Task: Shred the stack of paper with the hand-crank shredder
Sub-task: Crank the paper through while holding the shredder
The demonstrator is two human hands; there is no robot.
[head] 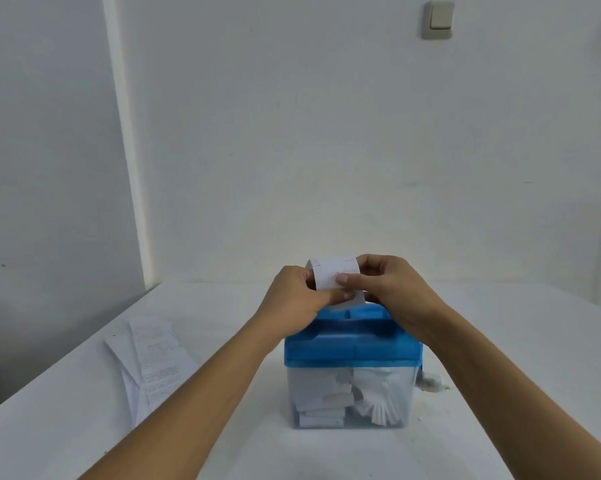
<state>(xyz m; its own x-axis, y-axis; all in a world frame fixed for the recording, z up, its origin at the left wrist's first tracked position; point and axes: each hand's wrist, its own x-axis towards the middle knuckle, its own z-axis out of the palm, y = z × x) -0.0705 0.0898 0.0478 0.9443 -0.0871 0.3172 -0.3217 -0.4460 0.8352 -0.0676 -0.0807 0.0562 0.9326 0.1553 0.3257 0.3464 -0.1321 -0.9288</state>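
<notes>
Small white paper slip (330, 271), faint grey print on its face, too small and blurred to read. It is held just above the top of the hand-crank shredder, a blue plastic lid (351, 344) on a clear plastic bin (304, 382).
Left hand (297, 292): fingers curled, pinching the slip's left edge.
Right hand (392, 289): thumb laid across the slip's face, fingers curled behind it, pinching the right edge. The slip's lower end hangs between the two hands, close to the lid; whether it touches cannot be told.
Both hands and forearms cover the rear and right of the lid.
Inside the bin: white shredded strips (375, 393), fanned and piled.
A pale part (430, 381) juts from the shredder's right side, blurred.
Left of the shredder, well apart: loose stack of long white printed sheets (153, 362) flat on the white worktop (499, 341); lines of print show, none legible.
High behind the shredder, to its right: beige wall switch (438, 19).
</notes>
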